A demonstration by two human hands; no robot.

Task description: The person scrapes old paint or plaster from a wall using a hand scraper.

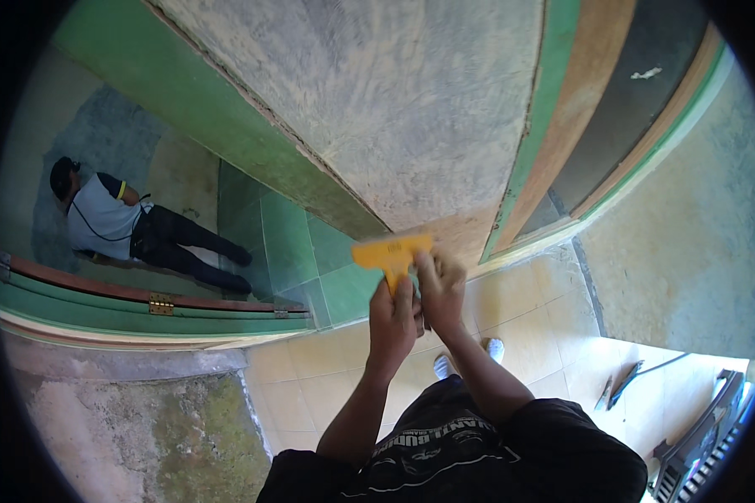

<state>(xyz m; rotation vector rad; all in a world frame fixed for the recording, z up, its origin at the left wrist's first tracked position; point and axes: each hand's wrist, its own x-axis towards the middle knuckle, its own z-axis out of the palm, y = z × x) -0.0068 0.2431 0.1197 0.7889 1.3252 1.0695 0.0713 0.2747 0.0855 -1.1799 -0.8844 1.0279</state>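
My left hand (393, 323) is closed around the handle of a yellow putty scraper (392, 250), its thumb lying up along the handle. The wide flat blade points away from me. Against the right end of the blade, my right hand (441, 289) has its fingers curled onto the scraper; part of its grip is hidden. Both hands are close together in front of a narrow wall section (369, 101) covered with patchy grey and whitish plaster. The lower end of that wall is browner and lies just beyond the blade.
Green door frames border the wall; a hinge (161, 303) shows on the left one. Through that doorway a person (109, 218) stands by another wall. Beige tiles (310, 365) lie underfoot. A dark slatted object (703, 440) and a tool (622, 386) are at the lower right.
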